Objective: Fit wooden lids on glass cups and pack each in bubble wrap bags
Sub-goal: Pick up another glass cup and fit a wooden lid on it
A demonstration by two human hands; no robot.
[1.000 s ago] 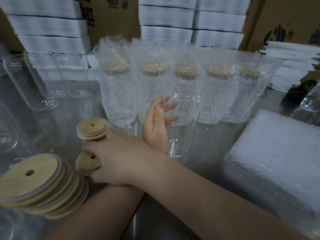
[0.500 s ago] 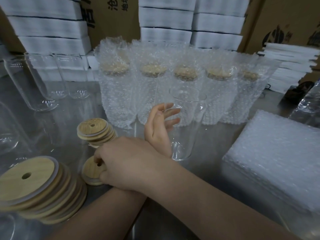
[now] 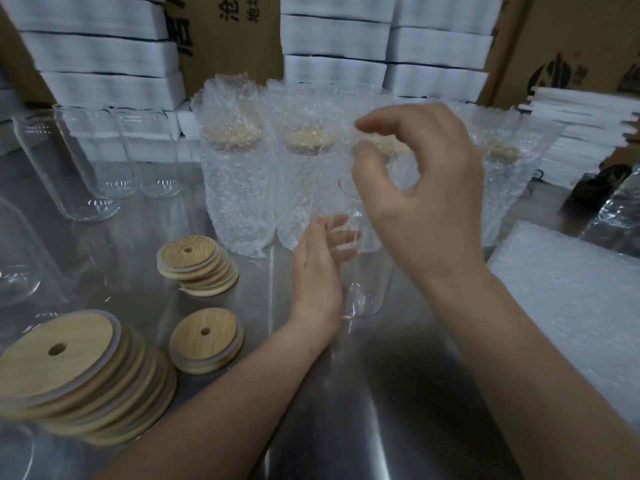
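A clear glass cup (image 3: 370, 289) stands upright on the steel table (image 3: 381, 393), without a lid. My left hand (image 3: 320, 271) holds its left side, and its fingers show through the glass. My right hand (image 3: 426, 202) hovers above the cup's rim with thumb and forefinger curved in a C; nothing is visible between them. Wooden lids with straw holes lie to the left in a big stack (image 3: 69, 368), a smaller stack (image 3: 194, 261) and a short pile (image 3: 206, 341). A flat pile of bubble wrap bags (image 3: 571, 299) lies at the right.
Several lidded cups in bubble wrap bags (image 3: 235, 188) stand in a row behind the cup. Empty glass cups (image 3: 86, 168) stand at the far left. White boxes (image 3: 104, 57) and cardboard cartons (image 3: 225, 36) wall off the back.
My right hand left the lids at the left, with no lid in it, and rose to above the cup's rim. My left hand stayed on the glass cup.
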